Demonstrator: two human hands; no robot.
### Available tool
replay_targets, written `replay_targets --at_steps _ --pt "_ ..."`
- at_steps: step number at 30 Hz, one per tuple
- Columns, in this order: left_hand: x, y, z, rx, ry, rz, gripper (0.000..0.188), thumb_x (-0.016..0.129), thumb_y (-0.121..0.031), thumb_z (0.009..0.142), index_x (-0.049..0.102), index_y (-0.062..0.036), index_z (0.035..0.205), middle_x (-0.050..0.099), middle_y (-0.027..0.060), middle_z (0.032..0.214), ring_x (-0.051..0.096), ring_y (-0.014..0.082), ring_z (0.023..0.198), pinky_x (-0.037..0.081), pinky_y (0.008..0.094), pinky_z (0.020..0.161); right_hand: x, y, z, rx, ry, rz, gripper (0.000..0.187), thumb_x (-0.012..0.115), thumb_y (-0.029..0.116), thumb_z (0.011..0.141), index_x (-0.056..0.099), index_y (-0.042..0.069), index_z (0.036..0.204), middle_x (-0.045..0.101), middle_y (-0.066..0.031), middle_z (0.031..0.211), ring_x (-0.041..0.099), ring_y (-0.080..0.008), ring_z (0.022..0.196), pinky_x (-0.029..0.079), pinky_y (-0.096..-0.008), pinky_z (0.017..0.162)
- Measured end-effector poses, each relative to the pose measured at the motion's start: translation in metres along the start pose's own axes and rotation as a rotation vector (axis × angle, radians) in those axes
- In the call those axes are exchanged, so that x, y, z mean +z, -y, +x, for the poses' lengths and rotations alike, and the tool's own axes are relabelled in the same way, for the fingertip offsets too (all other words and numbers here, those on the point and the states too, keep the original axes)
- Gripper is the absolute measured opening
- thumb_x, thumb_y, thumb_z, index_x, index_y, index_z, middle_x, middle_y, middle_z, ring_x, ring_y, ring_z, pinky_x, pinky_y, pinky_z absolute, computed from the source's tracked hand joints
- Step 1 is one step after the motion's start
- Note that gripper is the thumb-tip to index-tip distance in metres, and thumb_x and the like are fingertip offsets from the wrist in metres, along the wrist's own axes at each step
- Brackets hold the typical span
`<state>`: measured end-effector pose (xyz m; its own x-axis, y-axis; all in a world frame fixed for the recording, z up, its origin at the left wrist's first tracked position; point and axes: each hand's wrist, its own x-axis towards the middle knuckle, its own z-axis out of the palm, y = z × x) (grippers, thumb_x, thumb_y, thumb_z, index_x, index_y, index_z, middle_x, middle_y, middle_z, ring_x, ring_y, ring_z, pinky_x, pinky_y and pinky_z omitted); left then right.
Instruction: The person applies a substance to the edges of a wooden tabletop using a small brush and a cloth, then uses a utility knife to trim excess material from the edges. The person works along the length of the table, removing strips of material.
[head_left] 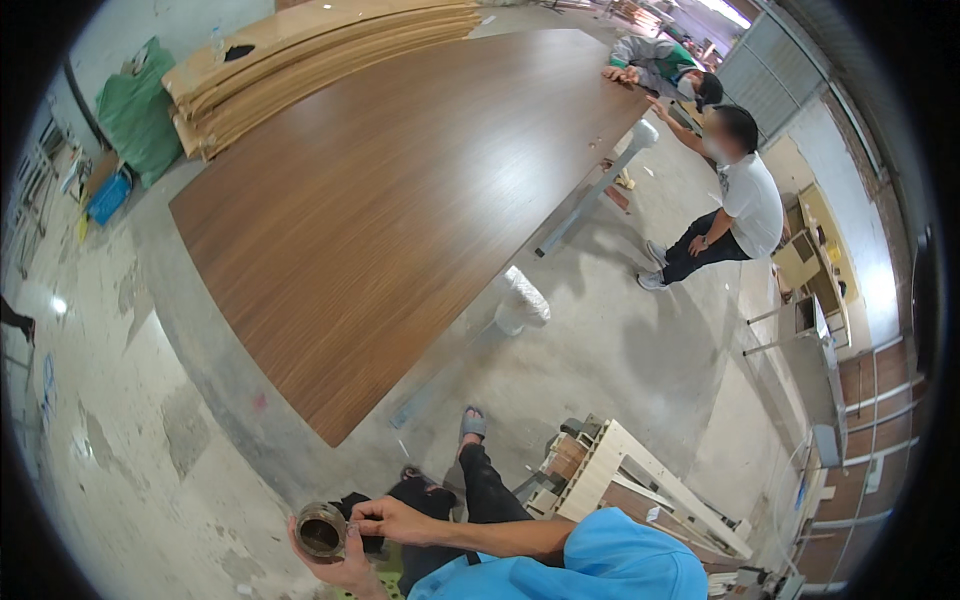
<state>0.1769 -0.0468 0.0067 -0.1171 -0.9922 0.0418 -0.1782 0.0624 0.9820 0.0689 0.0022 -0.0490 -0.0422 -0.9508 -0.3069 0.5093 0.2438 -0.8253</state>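
Note:
My left hand (350, 573) is wrapped round a small, round, glass-like jar (318, 510) at the lower left, its dark, stained inside facing up. Beside the jar's rim, my right hand (390, 520) has its fingers drawn together in a pinch. Whatever lies between those fingers is too small to make out. Beyond both hands, a long brown wood-grain board (400, 220) lies raised above the floor, its near corner pointing toward me.
Wrapped supports (524, 300) show along the board's right edge. Two people, one in a white shirt (752, 200), touch its far end. Stacked panels (300, 60) and a green sack (140, 110) stand far left. A wooden frame (640, 490) is at my right.

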Motion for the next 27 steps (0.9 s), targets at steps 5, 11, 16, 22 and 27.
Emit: replay_targets --at_steps 5,11,16,22,27 --pt "0.009 0.013 0.000 0.075 -0.083 0.064 0.068 0.070 -0.007 0.084 0.039 0.0062 0.143 0.050 0.0210 0.139 0.054 0.0318 0.124 0.046 0.0414 0.106 0.009 -0.007 -0.011 0.088 -0.025 0.496 0.021 0.057 0.027 0.104 0.053 0.012 0.090 0.041 0.0097 0.082 0.039 -0.0027 0.077 0.034 -0.0212 0.068" --pt "0.011 0.022 0.001 -0.029 -0.146 0.027 0.064 0.071 -0.006 0.085 0.041 0.0077 0.140 0.055 0.0207 0.134 0.057 0.0312 0.120 0.047 0.0407 0.103 0.021 -0.013 -0.012 -0.031 0.019 0.652 0.024 0.058 0.032 0.103 0.054 0.010 0.092 0.047 0.0086 0.087 0.042 -0.0050 0.081 0.035 -0.0220 0.074" --pt "0.009 0.029 0.004 -0.052 -0.184 -0.126 0.076 0.080 -0.013 0.078 0.042 0.0071 0.141 0.058 0.0170 0.128 0.058 0.0294 0.116 0.048 0.0396 0.102 -0.001 0.006 -0.015 -0.015 0.192 0.180 0.024 0.054 0.028 0.106 0.057 0.008 0.094 0.043 0.0068 0.084 0.045 -0.0057 0.083 0.040 -0.0250 0.076" --pt "-0.009 0.032 -0.014 -0.071 -0.274 -0.039 0.078 0.082 -0.009 0.075 0.043 0.0042 0.140 0.056 0.0146 0.127 0.058 0.0247 0.115 0.047 0.0359 0.102 -0.044 0.027 -0.003 -0.196 -0.476 -0.604 0.017 0.064 0.014 0.094 0.069 -0.001 0.101 0.068 -0.0126 0.086 0.066 -0.0223 0.076 0.051 -0.0333 0.069" --pt "-0.011 0.032 -0.019 -0.101 -0.250 -0.070 0.080 0.084 -0.008 0.073 0.042 0.0041 0.140 0.055 0.0137 0.126 0.058 0.0222 0.113 0.048 0.0341 0.099 -0.061 0.018 0.028 -0.333 -0.661 -0.629 0.015 0.071 0.013 0.093 0.069 -0.001 0.098 0.061 -0.0104 0.071 0.055 -0.0144 0.061 0.045 -0.0291 0.058"
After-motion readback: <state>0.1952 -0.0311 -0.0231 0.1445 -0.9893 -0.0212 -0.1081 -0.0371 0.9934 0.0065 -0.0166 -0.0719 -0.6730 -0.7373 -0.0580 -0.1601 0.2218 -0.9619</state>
